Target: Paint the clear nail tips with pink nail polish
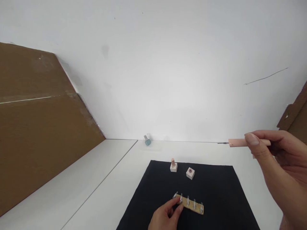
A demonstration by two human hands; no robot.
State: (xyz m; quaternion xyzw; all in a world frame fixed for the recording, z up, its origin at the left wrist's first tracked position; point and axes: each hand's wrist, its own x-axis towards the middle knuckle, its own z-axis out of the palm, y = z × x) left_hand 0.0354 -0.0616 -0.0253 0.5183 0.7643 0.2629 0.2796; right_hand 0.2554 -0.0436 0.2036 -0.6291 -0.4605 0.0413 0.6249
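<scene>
My right hand (275, 159) is raised at the right, pinching a pink nail polish brush (237, 142) by its cap, the thin bristles pointing left. Low in the middle, my left hand (165, 214) grips the left part of a nail tip stand (190, 204), a tan strip bearing several clear nail tips on small pegs. Behind the stand sits an uncapped square nail polish bottle (190, 173), its dark mouth showing. To its left stands a similar bottle (173, 166) with its pink cap on.
A black mat (216, 185) lies under the stand and the two bottles. A teal nail polish bottle (147, 141) with a pale cap leans near the white wall (168, 80). A brown panel (43, 134) rises at the left, another brown piece (296, 115) at the right.
</scene>
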